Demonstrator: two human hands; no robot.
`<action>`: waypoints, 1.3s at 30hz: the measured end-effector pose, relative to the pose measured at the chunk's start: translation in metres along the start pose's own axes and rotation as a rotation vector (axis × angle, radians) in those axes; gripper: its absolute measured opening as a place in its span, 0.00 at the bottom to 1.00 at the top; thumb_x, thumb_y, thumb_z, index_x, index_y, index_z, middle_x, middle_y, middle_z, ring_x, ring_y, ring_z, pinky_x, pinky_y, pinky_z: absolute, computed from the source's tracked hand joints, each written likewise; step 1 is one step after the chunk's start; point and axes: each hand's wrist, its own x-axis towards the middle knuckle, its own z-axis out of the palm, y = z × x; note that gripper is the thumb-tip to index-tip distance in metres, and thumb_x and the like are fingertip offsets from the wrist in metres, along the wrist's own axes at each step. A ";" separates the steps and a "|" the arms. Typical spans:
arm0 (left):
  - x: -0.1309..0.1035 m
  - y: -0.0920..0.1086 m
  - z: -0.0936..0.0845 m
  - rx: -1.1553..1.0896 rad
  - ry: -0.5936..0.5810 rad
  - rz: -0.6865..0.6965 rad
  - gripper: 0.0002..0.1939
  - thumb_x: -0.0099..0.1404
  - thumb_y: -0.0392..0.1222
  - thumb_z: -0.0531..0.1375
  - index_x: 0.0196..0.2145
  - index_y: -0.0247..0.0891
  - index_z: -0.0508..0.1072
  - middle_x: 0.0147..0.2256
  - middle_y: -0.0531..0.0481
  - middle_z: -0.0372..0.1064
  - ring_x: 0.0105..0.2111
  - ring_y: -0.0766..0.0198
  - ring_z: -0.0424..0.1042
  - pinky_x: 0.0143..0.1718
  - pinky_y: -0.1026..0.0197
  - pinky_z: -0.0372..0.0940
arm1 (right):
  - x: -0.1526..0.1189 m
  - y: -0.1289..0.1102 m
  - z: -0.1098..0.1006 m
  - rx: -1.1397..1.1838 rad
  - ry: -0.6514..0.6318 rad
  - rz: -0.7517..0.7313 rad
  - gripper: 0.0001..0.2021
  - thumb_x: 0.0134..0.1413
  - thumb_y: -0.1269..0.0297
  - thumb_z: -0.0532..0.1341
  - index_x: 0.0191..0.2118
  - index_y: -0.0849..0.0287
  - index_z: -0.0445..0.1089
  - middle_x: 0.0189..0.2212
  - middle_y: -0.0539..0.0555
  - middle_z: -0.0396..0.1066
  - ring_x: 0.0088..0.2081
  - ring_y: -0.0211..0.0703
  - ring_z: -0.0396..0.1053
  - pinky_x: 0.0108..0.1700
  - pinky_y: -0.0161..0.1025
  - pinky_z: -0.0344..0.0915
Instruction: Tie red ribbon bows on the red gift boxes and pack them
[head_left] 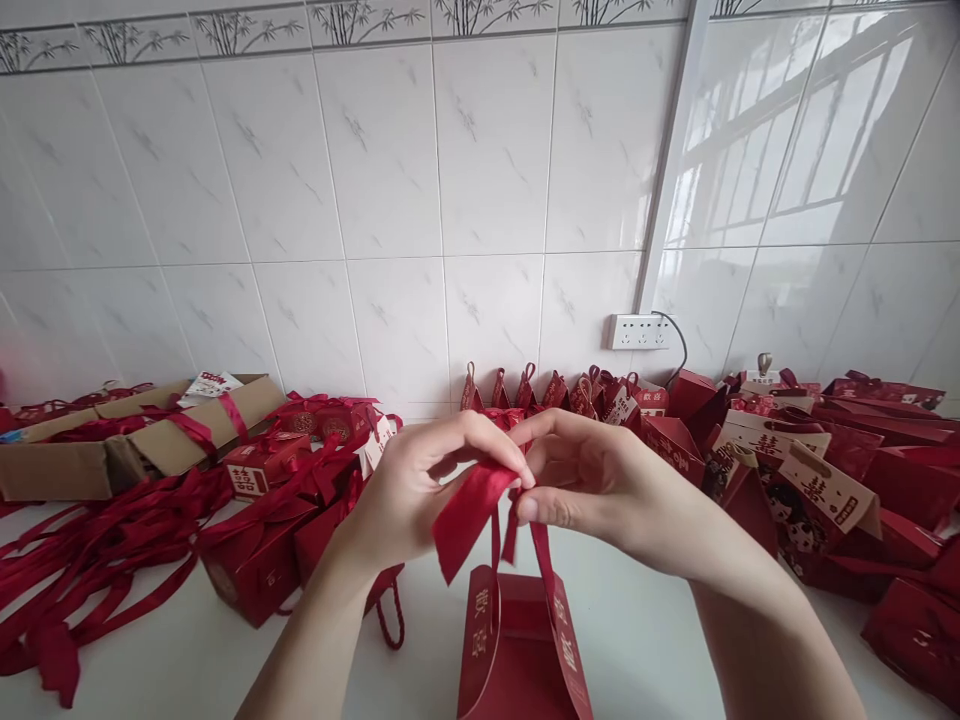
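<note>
Pinching red ribbon (466, 515) in left fingers (489, 437), right fingers (553, 507); red box (517, 672) below.

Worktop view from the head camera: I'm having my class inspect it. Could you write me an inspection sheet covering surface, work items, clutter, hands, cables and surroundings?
Surface: white worktop, no spills seen.
Work items: open red box; red ribbon above it.
Clutter: loose ribbons and cardboard box at left; heaped red boxes at right.
Hands: left hand and right hand meet, pinching the ribbon.
Cables: dark cable curves down from the wall socket strip; lower end hidden.
Surroundings: tiled wall behind; other people, nothing seen.
</note>
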 end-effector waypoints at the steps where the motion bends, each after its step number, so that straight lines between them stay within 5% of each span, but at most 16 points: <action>1: 0.001 0.000 0.000 0.014 -0.006 0.018 0.04 0.62 0.35 0.60 0.35 0.40 0.74 0.31 0.51 0.74 0.30 0.66 0.73 0.31 0.64 0.69 | 0.000 0.000 0.001 -0.021 0.019 0.002 0.15 0.52 0.60 0.65 0.44 0.57 0.65 0.34 0.52 0.72 0.36 0.41 0.70 0.37 0.39 0.68; 8: 0.004 0.000 0.001 0.262 0.001 0.182 0.09 0.61 0.28 0.59 0.35 0.40 0.75 0.35 0.50 0.75 0.37 0.66 0.75 0.38 0.64 0.71 | 0.000 -0.001 0.012 -0.323 0.244 -0.142 0.12 0.53 0.72 0.58 0.44 0.58 0.65 0.29 0.49 0.70 0.27 0.35 0.66 0.26 0.32 0.61; 13: 0.003 -0.001 0.002 0.267 0.106 0.123 0.09 0.61 0.31 0.61 0.32 0.45 0.77 0.32 0.53 0.76 0.37 0.62 0.75 0.42 0.56 0.71 | 0.001 -0.002 0.019 -0.760 0.373 -0.260 0.18 0.52 0.75 0.56 0.50 0.59 0.64 0.28 0.49 0.71 0.25 0.35 0.66 0.27 0.32 0.60; 17: 0.002 0.001 0.003 0.302 0.124 0.079 0.09 0.61 0.33 0.60 0.30 0.47 0.77 0.32 0.52 0.76 0.38 0.60 0.75 0.42 0.55 0.71 | 0.003 -0.001 0.019 -0.954 0.455 -0.238 0.14 0.55 0.71 0.55 0.47 0.61 0.66 0.23 0.50 0.71 0.21 0.35 0.64 0.23 0.32 0.56; 24: 0.004 -0.005 0.002 0.309 0.131 0.077 0.07 0.62 0.35 0.59 0.30 0.45 0.77 0.31 0.51 0.76 0.35 0.61 0.75 0.38 0.56 0.71 | 0.002 -0.004 0.015 -0.663 0.390 -0.155 0.12 0.55 0.75 0.54 0.42 0.58 0.69 0.21 0.46 0.70 0.21 0.33 0.66 0.25 0.30 0.60; 30: 0.003 -0.006 0.004 0.278 0.155 0.143 0.06 0.61 0.34 0.61 0.31 0.45 0.76 0.30 0.51 0.75 0.33 0.61 0.74 0.37 0.55 0.71 | -0.002 -0.004 0.006 -0.411 0.281 -0.221 0.08 0.55 0.69 0.60 0.41 0.57 0.72 0.39 0.51 0.75 0.36 0.38 0.72 0.37 0.34 0.68; 35: 0.001 -0.005 0.005 0.298 0.212 0.153 0.06 0.60 0.34 0.62 0.29 0.45 0.76 0.29 0.52 0.74 0.32 0.61 0.74 0.36 0.55 0.71 | 0.000 -0.003 0.000 -0.140 0.164 -0.151 0.13 0.55 0.59 0.62 0.44 0.60 0.72 0.36 0.53 0.74 0.37 0.40 0.71 0.38 0.38 0.69; 39: 0.002 -0.008 0.003 0.297 0.218 0.160 0.07 0.60 0.33 0.62 0.30 0.45 0.76 0.30 0.52 0.75 0.33 0.61 0.74 0.36 0.56 0.71 | 0.005 -0.001 -0.001 0.075 0.146 -0.133 0.16 0.53 0.62 0.65 0.48 0.58 0.69 0.29 0.49 0.72 0.32 0.37 0.71 0.36 0.36 0.69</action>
